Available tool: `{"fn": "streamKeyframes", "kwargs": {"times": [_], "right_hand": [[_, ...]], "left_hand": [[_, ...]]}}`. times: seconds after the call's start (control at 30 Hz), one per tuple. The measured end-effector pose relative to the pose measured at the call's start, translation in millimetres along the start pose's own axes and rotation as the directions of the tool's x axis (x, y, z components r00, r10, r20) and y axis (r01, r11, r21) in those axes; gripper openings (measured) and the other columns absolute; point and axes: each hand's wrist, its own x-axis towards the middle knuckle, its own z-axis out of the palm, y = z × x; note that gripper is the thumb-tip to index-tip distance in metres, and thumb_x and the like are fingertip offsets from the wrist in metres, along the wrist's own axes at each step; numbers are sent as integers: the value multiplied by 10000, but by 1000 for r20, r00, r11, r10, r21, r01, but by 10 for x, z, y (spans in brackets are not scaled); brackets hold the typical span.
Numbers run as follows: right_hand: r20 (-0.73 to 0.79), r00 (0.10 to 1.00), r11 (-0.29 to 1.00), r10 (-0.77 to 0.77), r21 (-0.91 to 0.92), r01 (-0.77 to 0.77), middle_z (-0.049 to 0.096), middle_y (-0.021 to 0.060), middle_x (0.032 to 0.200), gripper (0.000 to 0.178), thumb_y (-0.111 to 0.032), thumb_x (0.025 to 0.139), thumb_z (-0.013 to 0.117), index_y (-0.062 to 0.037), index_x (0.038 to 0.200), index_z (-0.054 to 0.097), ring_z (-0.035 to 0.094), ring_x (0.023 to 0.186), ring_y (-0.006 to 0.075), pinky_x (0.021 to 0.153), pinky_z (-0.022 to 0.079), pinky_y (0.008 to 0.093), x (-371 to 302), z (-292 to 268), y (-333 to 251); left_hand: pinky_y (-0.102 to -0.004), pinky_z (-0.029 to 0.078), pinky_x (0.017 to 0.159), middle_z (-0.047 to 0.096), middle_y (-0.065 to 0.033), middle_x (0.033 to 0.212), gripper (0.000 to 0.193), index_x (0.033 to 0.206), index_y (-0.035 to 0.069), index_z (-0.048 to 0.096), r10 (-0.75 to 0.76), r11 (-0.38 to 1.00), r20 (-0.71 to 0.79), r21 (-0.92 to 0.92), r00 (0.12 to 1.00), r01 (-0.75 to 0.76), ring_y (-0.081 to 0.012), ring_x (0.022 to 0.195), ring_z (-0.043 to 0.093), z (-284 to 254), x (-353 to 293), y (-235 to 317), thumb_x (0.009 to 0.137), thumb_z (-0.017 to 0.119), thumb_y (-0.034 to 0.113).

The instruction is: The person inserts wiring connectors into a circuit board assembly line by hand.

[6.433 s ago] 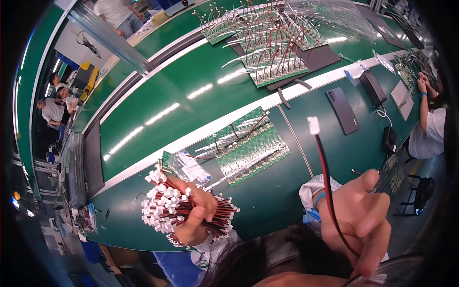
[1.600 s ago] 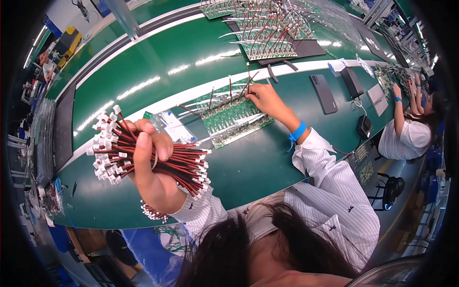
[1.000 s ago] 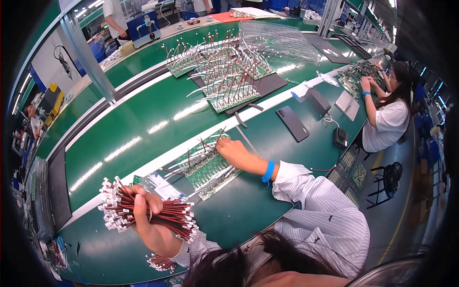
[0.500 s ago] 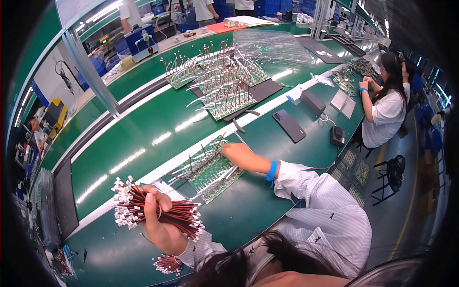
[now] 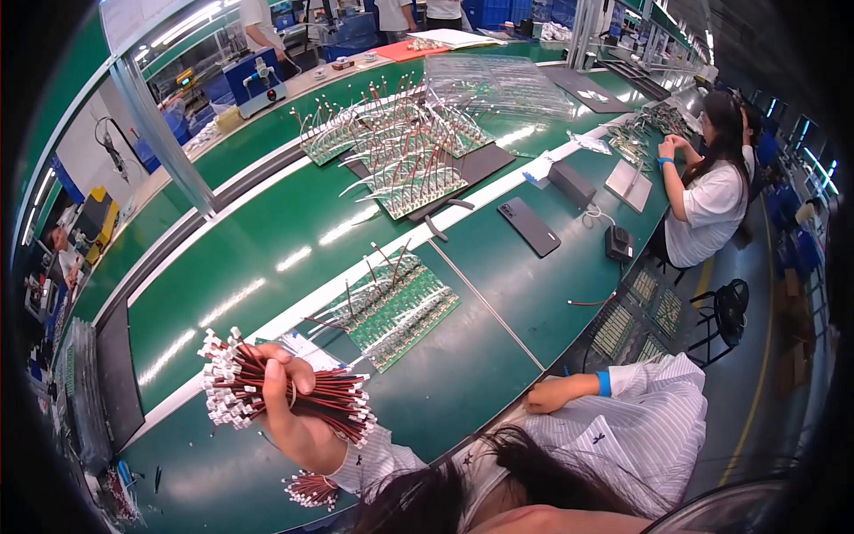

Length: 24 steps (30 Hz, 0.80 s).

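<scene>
The left hand point(image 5: 289, 400) clasps a connector-wire bundle point(image 5: 334, 394) near-left of the circuit-board panel point(image 5: 411, 313); I cannot tell whether the right hand point(image 5: 557, 393) holds anything.

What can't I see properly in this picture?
Head view: the middle of the held wire bundle, hidden by the left hand.
Head view: the right hand's underside, turned away, so I can't tell whether it holds anything.
Head view: the lower wire bundle's right end, hidden by the striped left sleeve.
Head view: tiny parts on the green circuit board, too small.
</scene>
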Motion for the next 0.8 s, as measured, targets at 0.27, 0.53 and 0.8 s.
{"fn": "streamKeyframes", "kwargs": {"times": [0.27, 0.53, 0.8], "right_hand": [[-115, 951, 958, -288, -18, 288, 514, 180, 881, 224, -188, 739, 521, 11, 841, 523, 528, 829, 327, 745, 421, 394, -22, 354, 273], [-243, 946, 894, -216, 341, 292, 573, 154, 846, 199, -183, 747, 519, -6, 835, 545, 555, 768, 302, 682, 435, 360, 6, 99, -102], [212, 975, 995, -68, 82, 52, 588, 164, 832, 156, -153, 739, 534, -9, 796, 516, 572, 793, 310, 667, 442, 378, 59, 152, 156]], "left_hand": [[-179, 329, 479, 482, -80, 788, 207, 985, -11, 419, -15, 1000, 44, -10, 999, 16, -83, 545, 396, 13, -34, 9, 784, 467, 10], [-186, 324, 476, 483, -76, 788, 182, 961, -17, 426, -9, 1000, 40, 15, 999, 9, -83, 547, 401, 19, -40, -6, 789, 472, 23], [-192, 321, 469, 486, -67, 771, 135, 908, -16, 451, -15, 999, 86, 48, 996, 10, -85, 547, 414, -31, -34, 22, 794, 486, 48]]}}
